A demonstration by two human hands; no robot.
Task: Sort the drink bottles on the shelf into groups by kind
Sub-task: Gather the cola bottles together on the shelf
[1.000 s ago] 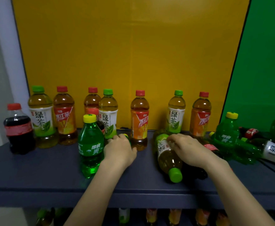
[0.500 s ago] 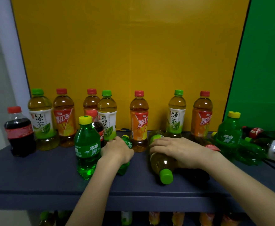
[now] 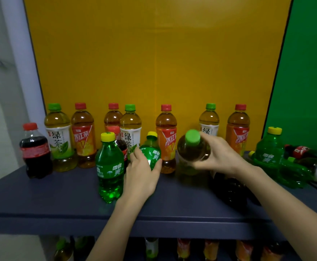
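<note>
My left hand (image 3: 142,167) grips a small green soda bottle (image 3: 151,150) with a yellow cap, tilted up off the dark shelf (image 3: 59,196). My right hand (image 3: 219,157) holds a green-capped tea bottle (image 3: 191,147), raised with its cap pointing toward me. Another green soda bottle (image 3: 109,166) stands upright just left of my left hand. Along the yellow back wall stand green tea bottles (image 3: 59,136) and red-capped iced tea bottles (image 3: 83,136) mixed together. One cola bottle (image 3: 35,150) stands at the far left.
A dark cola bottle (image 3: 229,189) lies on the shelf under my right forearm. At the right, one green soda bottle (image 3: 269,147) stands among several bottles lying on their sides (image 3: 293,172). More bottles (image 3: 184,248) show on the lower shelf.
Both bottles were lying on the shelf under my hands. Now the left hand has tipped the green soda bottle upward and the right hand has lifted the tea bottle off the shelf.
</note>
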